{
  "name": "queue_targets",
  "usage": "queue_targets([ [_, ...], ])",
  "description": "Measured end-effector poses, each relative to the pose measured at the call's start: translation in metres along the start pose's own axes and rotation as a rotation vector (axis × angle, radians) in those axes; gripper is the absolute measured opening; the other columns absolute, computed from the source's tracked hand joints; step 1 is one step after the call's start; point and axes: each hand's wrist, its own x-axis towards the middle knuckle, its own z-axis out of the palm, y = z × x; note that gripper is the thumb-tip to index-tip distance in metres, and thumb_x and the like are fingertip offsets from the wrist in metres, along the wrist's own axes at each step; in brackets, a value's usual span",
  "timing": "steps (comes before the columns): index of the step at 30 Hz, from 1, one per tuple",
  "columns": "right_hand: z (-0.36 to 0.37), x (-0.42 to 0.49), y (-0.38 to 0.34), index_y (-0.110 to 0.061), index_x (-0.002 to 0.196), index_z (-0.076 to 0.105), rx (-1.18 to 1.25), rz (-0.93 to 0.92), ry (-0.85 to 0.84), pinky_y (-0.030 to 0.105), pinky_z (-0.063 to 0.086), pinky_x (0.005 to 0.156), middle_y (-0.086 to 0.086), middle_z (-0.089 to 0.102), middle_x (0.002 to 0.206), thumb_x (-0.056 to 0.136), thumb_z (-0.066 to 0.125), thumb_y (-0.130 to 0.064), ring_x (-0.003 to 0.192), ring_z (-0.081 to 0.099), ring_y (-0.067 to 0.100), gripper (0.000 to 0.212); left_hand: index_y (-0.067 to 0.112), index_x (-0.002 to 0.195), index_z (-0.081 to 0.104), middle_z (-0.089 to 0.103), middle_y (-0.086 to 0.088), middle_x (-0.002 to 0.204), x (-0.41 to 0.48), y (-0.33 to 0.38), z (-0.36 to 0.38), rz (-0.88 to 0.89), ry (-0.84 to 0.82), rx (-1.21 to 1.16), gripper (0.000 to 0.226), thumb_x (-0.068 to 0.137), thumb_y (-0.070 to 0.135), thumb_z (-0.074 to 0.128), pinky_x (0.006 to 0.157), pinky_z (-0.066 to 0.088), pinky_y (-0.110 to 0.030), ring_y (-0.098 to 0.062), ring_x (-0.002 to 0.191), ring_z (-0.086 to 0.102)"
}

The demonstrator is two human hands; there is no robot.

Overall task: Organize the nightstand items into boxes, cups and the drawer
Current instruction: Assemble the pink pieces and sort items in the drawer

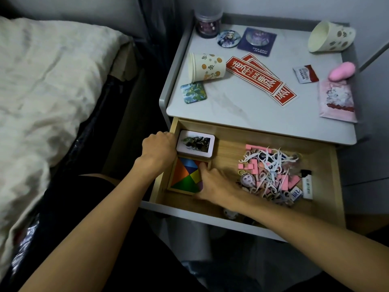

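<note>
Beside the bed, at the left wall of the open drawer point(231, 140), the left hand point(159, 148) is curling its fingers tight against a white photo tin point(195, 144); whether they are gripping anything cannot be told. Just in front of the tin, a coloured tangram point(185, 175) is lying in its wooden tray, and the right hand point(212, 184) is resting on its right side with fingers stretched out, pressing and not clasping. Further right, a loose heap of pink blocks and floss picks point(271, 171) is sitting unsorted beside a lighter point(307, 184). Up on the worktop point(242, 106), 2 paper cups point(207, 67) are lying tipped and empty, with a square badge point(193, 92), red stickers point(261, 79) and a pink tissue pack point(336, 102) waiting. Sorting is barely starting, judging by this.
</note>
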Motion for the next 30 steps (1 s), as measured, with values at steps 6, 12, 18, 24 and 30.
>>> queue_targets([
  [6,0.002,0.002,0.001,-0.013,0.124,0.045,-0.096,-0.058,0.018,0.038,0.057,0.075,0.005,0.064,0.099,0.078,0.078,-0.02,0.088,0.064,0.022,0.058,0.007,0.126,0.053,0.059,-0.012,0.121,-0.005,0.004,-0.003,-0.03,-0.025,0.03,0.027,0.102,0.015,0.046,0.081,0.049,-0.038,-0.032,0.109,0.061],
  [12,-0.008,-0.006,0.011,-0.013,0.125,0.048,0.078,-0.074,-0.025,0.038,0.058,0.081,0.006,0.064,0.109,0.08,0.08,-0.024,0.094,0.065,0.02,0.055,0.008,0.118,0.056,0.061,-0.011,0.111,-0.01,0.008,0.0,-0.082,0.066,0.039,0.024,0.1,0.021,0.047,0.066,0.04,-0.037,-0.031,0.098,0.063],
  [18,-0.079,-0.057,0.074,-0.022,0.09,0.062,-0.087,-0.026,0.105,0.013,0.044,0.054,-0.009,0.065,0.079,0.096,0.061,-0.019,0.061,0.061,-0.001,0.007,0.01,0.118,0.053,0.053,-0.013,0.117,-0.026,0.036,-0.013,0.246,0.331,-0.186,0.028,0.092,0.017,0.058,0.059,0.043,-0.039,-0.033,0.103,0.057],
  [24,-0.126,-0.085,0.145,-0.038,0.122,0.061,-0.303,0.021,0.028,0.029,0.052,0.079,-0.011,0.056,0.106,0.083,0.076,-0.029,0.088,0.053,0.004,0.043,0.014,0.128,0.054,0.056,-0.01,0.124,-0.01,0.096,-0.009,0.675,0.136,-0.237,0.037,0.091,0.011,0.057,0.081,0.049,-0.044,-0.035,0.111,0.058],
  [30,-0.107,-0.081,0.158,-0.045,0.143,0.04,-0.561,-0.13,0.015,0.037,0.029,0.112,-0.003,0.022,0.152,0.083,0.074,-0.038,0.139,0.024,0.019,0.07,0.025,0.149,0.036,0.049,-0.005,0.146,0.017,0.164,0.001,0.784,0.069,-0.013,0.059,0.094,0.012,0.052,0.083,0.052,-0.042,-0.033,0.116,0.061],
])
